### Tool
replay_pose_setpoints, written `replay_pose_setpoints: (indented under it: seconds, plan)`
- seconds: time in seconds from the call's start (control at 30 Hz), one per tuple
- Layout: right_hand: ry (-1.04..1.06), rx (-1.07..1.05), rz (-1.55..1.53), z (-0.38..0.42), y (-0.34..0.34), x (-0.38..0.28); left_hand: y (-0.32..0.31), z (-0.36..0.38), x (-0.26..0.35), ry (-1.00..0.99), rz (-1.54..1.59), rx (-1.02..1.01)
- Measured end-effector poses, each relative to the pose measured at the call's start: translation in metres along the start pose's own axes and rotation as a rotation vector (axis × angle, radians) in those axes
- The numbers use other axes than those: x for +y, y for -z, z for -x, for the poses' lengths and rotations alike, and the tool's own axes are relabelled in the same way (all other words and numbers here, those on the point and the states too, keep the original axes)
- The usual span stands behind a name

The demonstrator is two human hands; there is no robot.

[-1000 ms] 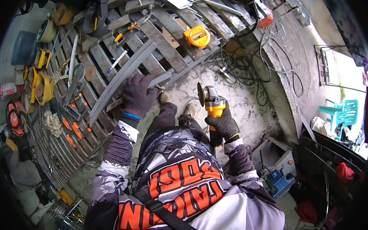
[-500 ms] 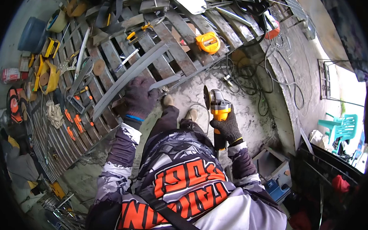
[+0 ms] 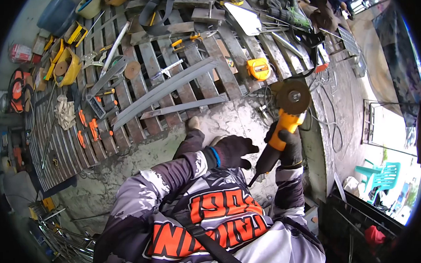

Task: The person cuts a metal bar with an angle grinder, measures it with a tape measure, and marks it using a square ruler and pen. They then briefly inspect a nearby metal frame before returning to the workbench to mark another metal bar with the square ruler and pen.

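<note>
In a dark glove, my right hand (image 3: 289,148) grips a yellow and black angle grinder (image 3: 284,129), its round brown disc (image 3: 294,96) turned up toward the camera. My left hand (image 3: 233,152), also gloved, is in front of my body with fingers spread and nothing in it, a short way left of the grinder's body. On the slatted metal table, long grey metal bars (image 3: 163,92) lie diagonally, and a shorter grey piece (image 3: 186,106) lies below them near the table's edge.
The table also bears a yellow tape measure (image 3: 259,69), orange clamps (image 3: 94,129), a yellow-handled tool (image 3: 186,40) and a yellow pouch (image 3: 66,67). Cables (image 3: 333,122) run over the floor at right. A teal chair (image 3: 380,177) stands outside. Metal rods (image 3: 61,230) lie at lower left.
My left hand has left the metal bars and moved right, in front of my body. The grinder has risen and turned in my right hand, so its disc now faces the camera.
</note>
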State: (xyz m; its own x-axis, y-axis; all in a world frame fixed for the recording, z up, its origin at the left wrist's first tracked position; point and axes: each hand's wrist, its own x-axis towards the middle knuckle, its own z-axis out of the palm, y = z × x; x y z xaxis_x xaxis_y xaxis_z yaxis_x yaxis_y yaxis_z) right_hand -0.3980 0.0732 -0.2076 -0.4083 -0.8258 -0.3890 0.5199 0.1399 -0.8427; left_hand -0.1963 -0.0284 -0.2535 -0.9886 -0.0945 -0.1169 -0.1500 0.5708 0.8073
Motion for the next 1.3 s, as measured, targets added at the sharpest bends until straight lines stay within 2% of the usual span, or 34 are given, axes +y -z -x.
replay_pose_setpoints:
  seconds: [0.03,0.13,0.2,0.33,0.53,0.8,0.87,0.9,0.97,1.03,1.17,1.3]
  plan:
    - [0.011,-0.026,-0.041,-0.002,-0.002,-0.008,0.0,-0.005,0.004,-0.107,-0.052,0.072]
    - [0.022,0.012,-0.104,-0.004,-0.004,-0.011,0.018,-0.01,0.019,-0.176,-0.093,0.108]
    - [0.028,0.001,-0.189,-0.004,-0.006,-0.012,0.02,-0.01,0.02,-0.222,-0.159,0.21]
    - [0.036,0.015,-0.243,-0.003,-0.007,-0.006,0.009,-0.008,0.019,-0.219,-0.213,0.235]
    - [0.032,-0.017,-0.29,-0.005,-0.014,0.003,0.006,-0.002,0.024,-0.145,-0.064,0.333]
    - [0.005,-0.001,-0.326,-0.002,-0.019,0.007,-0.001,0.005,0.02,-0.119,-0.223,0.3]
    - [0.003,0.01,-0.324,0.002,-0.02,0.007,0.002,0.008,0.018,-0.216,-0.097,0.337]
    - [0.001,0.024,-0.323,0.001,-0.02,0.008,-0.002,0.008,0.017,-0.258,-0.135,0.411]
    - [-0.016,-0.072,-0.323,-0.001,-0.011,0.011,-0.005,0.008,0.014,-0.268,-0.153,0.429]
    - [0.015,-0.045,-0.362,-0.001,-0.013,0.015,-0.007,0.009,0.016,-0.246,-0.176,0.482]
    - [0.024,-0.136,-0.372,-0.006,-0.014,0.016,-0.01,0.01,0.015,-0.195,-0.187,0.502]
    - [0.036,-0.105,-0.269,-0.008,-0.018,0.012,-0.01,0.01,0.013,-0.187,-0.178,0.533]
